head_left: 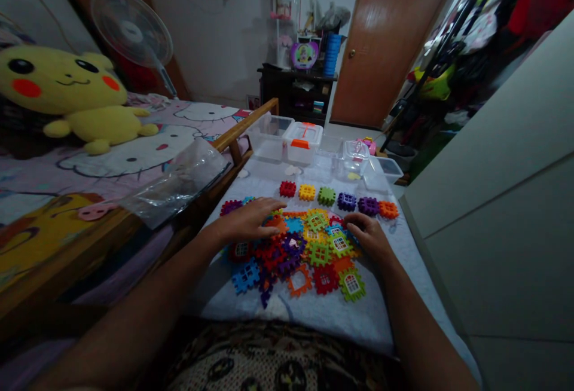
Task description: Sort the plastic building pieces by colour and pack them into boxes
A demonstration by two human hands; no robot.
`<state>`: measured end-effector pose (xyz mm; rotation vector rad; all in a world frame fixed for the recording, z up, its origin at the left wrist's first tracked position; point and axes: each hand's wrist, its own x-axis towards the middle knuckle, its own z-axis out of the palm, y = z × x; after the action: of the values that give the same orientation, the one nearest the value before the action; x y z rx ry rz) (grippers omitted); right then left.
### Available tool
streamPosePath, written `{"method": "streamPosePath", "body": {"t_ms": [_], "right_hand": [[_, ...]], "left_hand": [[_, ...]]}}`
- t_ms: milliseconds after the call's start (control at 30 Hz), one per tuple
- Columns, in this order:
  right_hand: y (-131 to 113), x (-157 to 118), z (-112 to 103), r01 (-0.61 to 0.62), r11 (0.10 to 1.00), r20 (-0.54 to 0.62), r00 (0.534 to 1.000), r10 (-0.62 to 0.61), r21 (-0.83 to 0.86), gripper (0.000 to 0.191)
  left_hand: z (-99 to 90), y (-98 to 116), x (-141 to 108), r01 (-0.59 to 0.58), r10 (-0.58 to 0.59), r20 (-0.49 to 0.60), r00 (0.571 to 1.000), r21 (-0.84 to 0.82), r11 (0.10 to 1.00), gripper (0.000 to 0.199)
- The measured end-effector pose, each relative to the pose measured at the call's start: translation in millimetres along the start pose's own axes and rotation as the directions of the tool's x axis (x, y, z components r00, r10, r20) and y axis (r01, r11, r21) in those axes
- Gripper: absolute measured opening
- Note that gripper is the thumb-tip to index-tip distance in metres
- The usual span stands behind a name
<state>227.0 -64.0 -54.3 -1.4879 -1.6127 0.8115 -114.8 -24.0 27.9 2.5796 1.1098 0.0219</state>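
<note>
Many coloured interlocking plastic blocks lie in a loose pile (319, 253) on the cloth-covered table (278, 310). My left hand (251, 220) rests over the pile's left side, palm down, with its fingers stretched out and the thumb apart. At the right edge of the pile is my right hand (366, 232), its fingers curled down against the blocks; what its fingertips touch is too small to make out. Behind the pile runs a row of thicker blocks: red (287, 189), yellow (307, 192), green (327, 196), blue-purple (347, 201), purple (368, 205) and orange (388, 210).
Clear plastic boxes stand along the table's far edge, one with an orange-latched lid (303, 143). To the left are a wooden bed rail (237, 131), a clear plastic bag (179, 185) and a yellow plush toy (89, 95). A pale cabinet (502, 217) borders the right side.
</note>
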Motion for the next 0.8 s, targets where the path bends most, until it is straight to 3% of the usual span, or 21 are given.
{"method": "streamPosePath", "body": {"t_ms": [233, 467, 567, 667, 800], "right_hand": [[-0.1, 0.1, 0.0, 0.002, 0.999, 0.006, 1.000, -0.003, 0.036, 0.021], [-1.9, 0.6, 0.1, -0.001, 1.000, 0.018, 1.000, 0.001, 0.023, 0.021], [-0.9, 1.3, 0.0, 0.000, 1.000, 0.014, 1.000, 0.000, 0.030, 0.021], [0.2, 1.5, -2.8, 0.006, 1.000, 0.041, 0.999, -0.007, 0.001, 0.024], [-2.0, -2.7, -10.2, 0.170, 0.982, 0.166, 0.974, -0.155, -0.082, 0.033]], "left_hand": [[12.7, 20.3, 10.6, -0.012, 0.017, -0.061, 0.998, 0.075, 0.997, 0.052], [18.7, 40.6, 48.4, -0.049, 0.056, -0.061, 0.997, 0.114, 0.992, 0.044], [25.6, 58.9, 69.5, 0.002, 0.009, -0.060, 0.998, 0.175, 0.984, 0.033], [32.4, 73.5, 84.2, 0.084, -0.069, -0.080, 0.994, 0.214, 0.973, 0.034], [37.3, 81.0, 92.3, 0.168, -0.156, -0.071, 0.985, 0.209, 0.963, 0.036]]}}
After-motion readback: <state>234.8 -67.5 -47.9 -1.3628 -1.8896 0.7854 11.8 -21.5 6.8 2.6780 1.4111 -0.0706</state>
